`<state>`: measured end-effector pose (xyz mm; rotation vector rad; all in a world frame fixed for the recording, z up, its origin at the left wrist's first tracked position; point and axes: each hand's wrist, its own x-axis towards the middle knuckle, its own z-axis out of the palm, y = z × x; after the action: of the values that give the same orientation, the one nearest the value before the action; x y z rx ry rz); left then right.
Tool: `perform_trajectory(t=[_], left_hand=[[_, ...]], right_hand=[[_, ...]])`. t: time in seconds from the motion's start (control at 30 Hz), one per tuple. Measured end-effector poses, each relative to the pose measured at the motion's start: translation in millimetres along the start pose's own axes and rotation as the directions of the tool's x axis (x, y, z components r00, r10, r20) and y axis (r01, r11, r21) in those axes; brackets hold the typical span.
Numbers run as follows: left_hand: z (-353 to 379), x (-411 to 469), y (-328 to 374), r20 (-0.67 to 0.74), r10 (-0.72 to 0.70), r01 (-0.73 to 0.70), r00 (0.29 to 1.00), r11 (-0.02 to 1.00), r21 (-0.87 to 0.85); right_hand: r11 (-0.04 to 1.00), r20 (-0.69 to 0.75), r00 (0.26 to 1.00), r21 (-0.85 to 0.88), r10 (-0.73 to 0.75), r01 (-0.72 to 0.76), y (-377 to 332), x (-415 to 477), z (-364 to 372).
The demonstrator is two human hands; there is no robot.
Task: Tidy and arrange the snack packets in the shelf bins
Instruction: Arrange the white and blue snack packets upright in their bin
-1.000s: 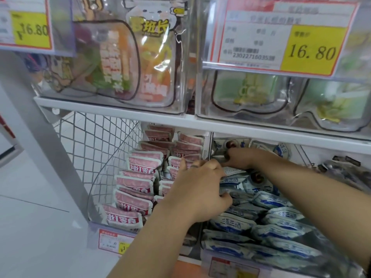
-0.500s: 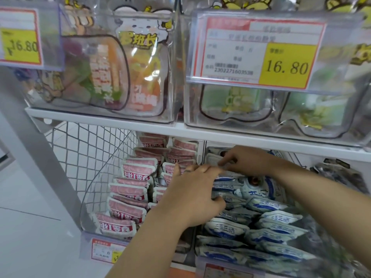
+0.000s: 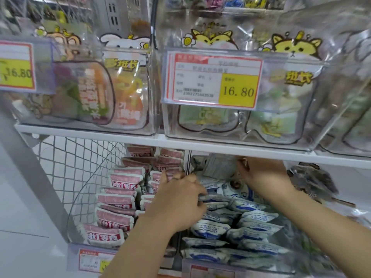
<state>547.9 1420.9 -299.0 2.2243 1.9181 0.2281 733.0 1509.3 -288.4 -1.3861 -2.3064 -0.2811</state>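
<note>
In the middle bin (image 3: pixel 187 157), straightening blue-white packets (image 3: pixel 210 230): the left hand (image 3: pixel 180 199) has its grip pinched on one, the right hand (image 3: pixel 263 173) seemingly has its grip around a blurred grey packet (image 3: pixel 218 165) farther back; next, seat both flat.

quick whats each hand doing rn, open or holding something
left hand: fingers curled, gripping a blue-white packet.
right hand: pinching a grey packet, raised at the back.

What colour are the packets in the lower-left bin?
Pink packets, with white bands and red lettering; head view.
</note>
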Motion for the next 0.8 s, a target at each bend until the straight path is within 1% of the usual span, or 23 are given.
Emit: perform_trajectory(t=[0.03, 0.07, 0.13, 0.17, 0.2, 0.3, 0.37, 0.4, 0.43, 0.47, 0.53, 0.57, 0.6, 0.67, 0.7, 0.73, 0.77, 0.8], left_hand=[[0.8, 0.2, -0.2, -0.001, -0.003, 0.003, 1.000, 1.000, -0.005], [1.3, 0.2, -0.2, 0.001, -0.007, 0.007, 1.000, 1.000, -0.011], [2.6, -0.1, -0.5, -0.017, -0.013, 0.013, 1.000, 1.000, -0.020], [2.9, -0.7, 0.3, -0.034, -0.020, 0.018, 0.999, 0.999, -0.041], [1.8, -1.6, 2.0, -0.059, -0.034, 0.029, 0.998, 0.996, -0.080], [-2.5, -4.1, 7.1, -0.157, -0.122, 0.077, 0.980, 0.961, -0.266], [-6.0, -6.9, 8.1, -0.275, -0.169, 0.033, 0.946, 0.899, -0.437], [-7.9, -8.7, 7.7, -0.315, -0.200, 0.004, 0.928, 0.850, -0.527], [-9.5, -10.5, 7.1, -0.314, -0.248, -0.004, 0.916, 0.779, -0.627], [-10.1, -12.2, 6.4, -0.296, -0.305, -0.010, 0.905, 0.681, -0.733], [-11.7, -17.4, 4.4, -0.241, -0.435, -0.020, 0.868, 0.454, -0.891], [-11.9, -19.8, 3.9, -0.204, -0.485, -0.051, 0.850, 0.310, -0.949], [-11.3, -22.0, 3.5, -0.157, -0.502, -0.097, 0.850, 0.143, -0.985], [-13.4, -30.8, 7.3, -0.044, -0.477, -0.160, 0.878, -0.203, -0.966], [-14.6, -36.2, 10.3, -0.001, -0.444, -0.158, 0.896, -0.316, -0.935], [-15.1, -41.7, 12.9, 0.025, -0.424, -0.140, 0.905, -0.353, -0.925], [-14.8, -46.7, 14.2, 0.044, -0.424, -0.123, 0.904, -0.359, -0.925], [-14.6, -50.5, 14.0, 0.058, -0.449, -0.114, 0.892, -0.348, -0.931]], right_hand=[[0.999, -0.029, 0.999, 0.050, -0.020, 0.021, 2.9, -5.5, -2.7], [0.992, 0.013, 0.999, 0.124, -0.034, 0.032, 3.5, -10.0, -6.5], [0.965, 0.141, 0.988, 0.262, -0.068, 0.029, 1.2, -18.4, -16.7], [0.948, 0.177, 0.982, 0.319, -0.073, 0.013, -0.2, -23.0, -20.1], [0.925, 0.184, 0.981, 0.379, -0.061, -0.014, -1.9, -26.5, -23.1], [0.808, 0.078, 0.995, 0.581, 0.064, -0.097, -4.5, -32.7, -30.4], [0.708, 0.054, 0.992, 0.696, 0.115, -0.120, -8.0, -37.1, -35.2], [0.667, 0.054, 0.993, 0.737, 0.105, -0.110, -11.7, -40.1, -37.3], [0.648, 0.042, 0.996, 0.757, 0.076, -0.081, -15.5, -43.7, -38.0], [0.643, 0.014, 0.999, 0.765, 0.041, -0.037, -19.8, -47.9, -38.1], [0.624, -0.042, 0.999, 0.781, 0.002, 0.031, -27.7, -57.3, -37.0], [0.595, -0.045, 0.999, 0.803, -0.003, 0.038, -32.6, -61.1, -37.6], [0.567, -0.041, 0.999, 0.823, -0.010, 0.040, -38.0, -63.6, -38.5], [0.533, -0.018, 0.999, 0.846, -0.031, 0.032, -49.5, -65.1, -39.4], [0.544, -0.002, 0.998, 0.838, -0.064, 0.036, -55.0, -65.0, -39.8], [0.554, 0.018, 0.993, 0.831, -0.115, 0.049, -60.3, -64.3, -40.4], [0.566, 0.044, 0.986, 0.822, -0.162, 0.056, -63.8, -62.8, -40.6], [0.570, 0.083, 0.981, 0.821, -0.178, 0.034, -66.8, -59.3, -43.4]])
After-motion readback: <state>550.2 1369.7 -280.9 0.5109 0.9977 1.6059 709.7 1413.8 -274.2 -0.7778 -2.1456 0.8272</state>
